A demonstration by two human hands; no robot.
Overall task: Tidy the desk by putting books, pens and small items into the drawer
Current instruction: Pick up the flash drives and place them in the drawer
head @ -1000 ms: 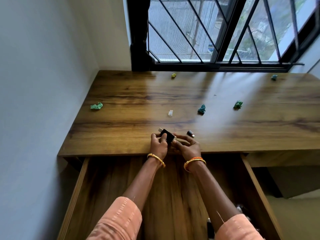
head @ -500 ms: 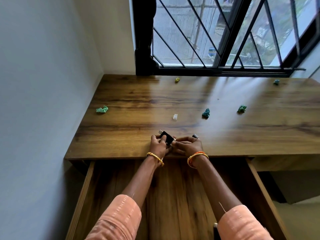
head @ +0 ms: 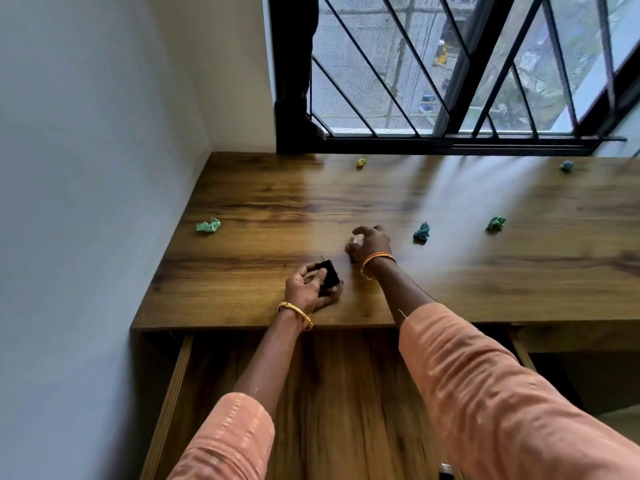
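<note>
Gripping a black gadget mid-frame, the left hand frees the right hand to curl over a white bit, likely drawer-bound.

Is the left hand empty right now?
No, the left hand grips a small black device near the front edge of the wooden desk.

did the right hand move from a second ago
Yes. The right hand left the black item and reached farther up the desk, onto the small white piece.
</note>
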